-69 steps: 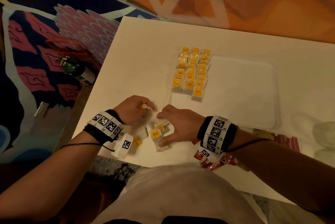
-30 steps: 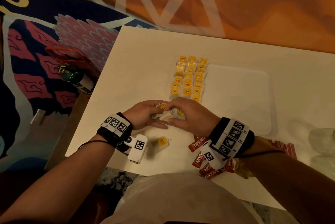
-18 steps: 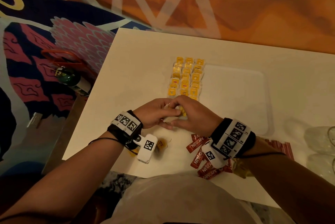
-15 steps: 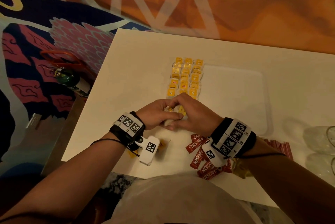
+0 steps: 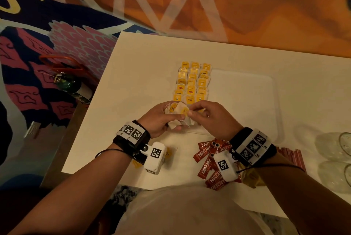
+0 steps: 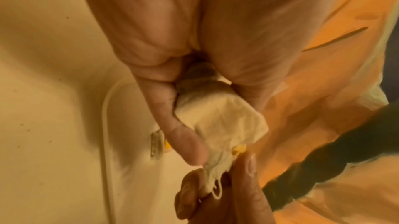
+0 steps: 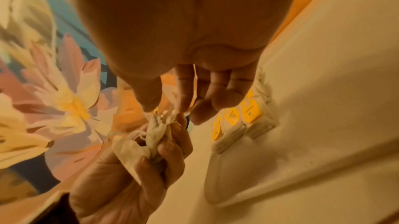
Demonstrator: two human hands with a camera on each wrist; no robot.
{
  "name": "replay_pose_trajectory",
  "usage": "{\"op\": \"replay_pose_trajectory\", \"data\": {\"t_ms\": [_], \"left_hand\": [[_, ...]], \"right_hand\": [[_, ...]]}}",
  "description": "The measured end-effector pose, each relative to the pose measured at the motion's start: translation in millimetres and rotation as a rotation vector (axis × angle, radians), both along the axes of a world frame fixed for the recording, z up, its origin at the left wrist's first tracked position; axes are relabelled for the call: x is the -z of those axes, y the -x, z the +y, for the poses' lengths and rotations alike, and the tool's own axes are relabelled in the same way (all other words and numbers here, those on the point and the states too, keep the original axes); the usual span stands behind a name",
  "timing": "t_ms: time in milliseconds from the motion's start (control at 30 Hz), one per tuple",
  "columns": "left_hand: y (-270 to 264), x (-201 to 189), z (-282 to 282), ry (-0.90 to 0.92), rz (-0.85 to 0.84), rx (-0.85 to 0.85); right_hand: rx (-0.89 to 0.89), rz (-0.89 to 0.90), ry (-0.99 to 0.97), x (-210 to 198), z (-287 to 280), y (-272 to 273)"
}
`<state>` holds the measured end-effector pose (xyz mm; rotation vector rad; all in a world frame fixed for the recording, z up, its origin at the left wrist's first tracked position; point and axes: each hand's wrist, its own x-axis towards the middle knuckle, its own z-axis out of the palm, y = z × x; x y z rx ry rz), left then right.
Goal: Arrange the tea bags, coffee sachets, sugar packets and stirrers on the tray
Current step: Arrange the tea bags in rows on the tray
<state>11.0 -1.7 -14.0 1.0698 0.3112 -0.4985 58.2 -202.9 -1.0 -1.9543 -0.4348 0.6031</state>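
A little over two seconds back both hands were down among loose tea bags near the front-left of the bench; now they are raised together just in front of the tray's near-left corner, and only one stray yellow tag [image 5: 168, 153] is left on the bench by the left wrist. The left hand [image 5: 161, 118] is clenched round a small bunch of tea bags [image 5: 177, 113], thumb across the paper, while the right hand [image 5: 207, 116] pinches the top of one bag between thumb and forefinger, its other fingers loosely spread. That gathering suggests the last tea bags are being sorted for placing, probably at the near end of the three rows of tea bags [image 5: 192, 82] that already fill the left edge of the tray [image 5: 247, 101]. The rest of the tray is bare, so the task looks well short of half done. The coffee sachets [image 5: 206, 160] lie heaped at the front edge under the right wrist, red with "NESCAFE CLASSIC" in white. A bundle of red stirrers [image 5: 290, 155] sits just right of that wrist, off the tray. The yellow tags carry small print; "TE" shows on one held tag, the rest is too small to read.
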Motion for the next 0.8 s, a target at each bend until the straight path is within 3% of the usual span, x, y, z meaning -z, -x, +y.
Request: {"op": "replay_pose_trajectory", "data": {"t_ms": [100,467,800], "left_hand": [[0,3,-1,-0.005,-0.002,-0.031],[1,8,-3,0.014,0.081,-0.144],[1,15,-3,0.106,0.076,-0.181]], "right_hand": [[-0.034,0.095,-0.036,3,-1,3],[0.012,0.094,0.005,3,-6,-1],[0.071,0.317,-0.094,0,-3,2]]}}
